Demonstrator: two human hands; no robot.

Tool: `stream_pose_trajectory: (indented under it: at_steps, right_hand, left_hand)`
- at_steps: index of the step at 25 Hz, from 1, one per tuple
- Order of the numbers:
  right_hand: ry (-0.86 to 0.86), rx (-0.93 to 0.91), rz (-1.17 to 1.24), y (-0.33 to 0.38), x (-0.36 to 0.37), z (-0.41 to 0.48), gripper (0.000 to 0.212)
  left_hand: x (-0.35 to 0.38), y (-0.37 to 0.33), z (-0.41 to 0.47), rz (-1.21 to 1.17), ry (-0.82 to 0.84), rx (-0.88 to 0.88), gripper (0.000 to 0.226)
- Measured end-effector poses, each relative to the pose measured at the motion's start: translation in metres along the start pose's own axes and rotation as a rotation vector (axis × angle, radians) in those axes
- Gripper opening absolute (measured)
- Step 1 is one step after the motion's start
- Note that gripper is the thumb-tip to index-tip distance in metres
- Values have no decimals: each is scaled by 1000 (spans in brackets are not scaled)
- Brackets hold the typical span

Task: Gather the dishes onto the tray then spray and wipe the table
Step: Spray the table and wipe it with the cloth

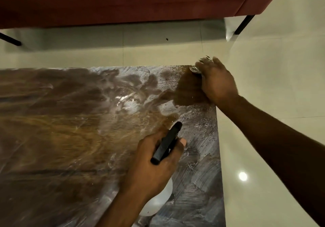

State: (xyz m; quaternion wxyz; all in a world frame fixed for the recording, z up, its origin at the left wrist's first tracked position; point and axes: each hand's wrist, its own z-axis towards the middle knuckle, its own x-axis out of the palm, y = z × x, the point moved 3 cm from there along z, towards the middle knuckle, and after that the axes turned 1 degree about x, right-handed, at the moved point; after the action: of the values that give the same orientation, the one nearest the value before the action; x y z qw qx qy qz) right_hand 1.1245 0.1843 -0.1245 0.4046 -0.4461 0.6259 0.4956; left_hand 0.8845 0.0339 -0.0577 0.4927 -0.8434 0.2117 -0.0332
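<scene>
The wooden table (pixel 70 130) fills the lower left of the view, smeared with whitish streaks and spray droplets, thickest along its right side. My left hand (pixel 154 163) is over the table's right part, wrapped around a spray bottle whose black nozzle (pixel 167 143) points up and to the right; its white body (pixel 158 202) shows under my wrist. My right hand (pixel 216 80) presses a crumpled pale cloth (pixel 198 66) onto the far right corner of the table. The cloth is mostly hidden under my fingers. No dishes or tray are in view.
A red sofa (pixel 123 1) on thin black legs (pixel 243 24) stands beyond the table, across a strip of pale tiled floor (pixel 272 68). The floor also runs along the table's right edge.
</scene>
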Motion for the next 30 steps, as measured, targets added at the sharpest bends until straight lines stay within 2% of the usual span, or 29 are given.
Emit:
stream_pose_trajectory:
  at_steps: [1,2,5,6,7,8,10,11,13,15,17,19,20,22,24,25,27,30]
  right_hand:
    - [-23,28,41,17,5,6,56]
    - [-13,-27,61,33,11,3,60]
    - [203,-529,-20,31,22,-57,70]
    - [249,-644,-6,11,13,-71,69]
    - [248,-677,3,-10,2,-74,66]
    - [214,-624,11,-29,-5,-66,63]
    - [130,-402,57,-47,-15,-39,55]
    - [93,-311,91,-41,-15,-29,52]
    - [85,-248,145,-16,-9,-24,51]
    - [188,-349,158,3,-3,-45,51]
    - [357,-624,111,-1,-3,-84,52]
    - [402,-788,93,-25,-17,-95,54]
    - [372,-747,80,-39,-20,-88,54]
    - [232,-507,72,-49,-21,-66,49]
    - [111,-269,116,-29,-11,-57,50]
    - [93,-224,140,-14,-4,-63,52]
    - [152,-337,149,8,9,-95,56]
    - [365,-768,73,-10,8,-158,56]
  left_hand:
    - [0,2,-1,-14,-3,-5,35]
    - [1,3,-2,-22,-9,-13,35]
    - [2,4,-3,-25,-16,-39,43]
    - [3,5,-4,-22,-9,-47,44]
    - [5,7,-4,-10,3,-53,43]
    - [8,10,-4,12,14,-57,43]
    - [14,17,-7,65,24,-62,46]
    - [19,21,-11,89,28,-65,49]
    - [27,27,-18,121,23,-91,51]
    - [33,32,-25,103,13,-133,49]
    - [36,32,-31,72,27,-144,44]
    - [38,32,-36,90,40,-117,41]
    - [38,32,-37,100,40,-104,41]
    - [40,35,-38,130,33,-91,45]
    - [43,36,-41,154,19,-94,50]
    - [45,36,-42,147,10,-103,52]
    - [47,39,-45,133,0,-116,53]
    - [47,44,-50,114,20,-113,47]
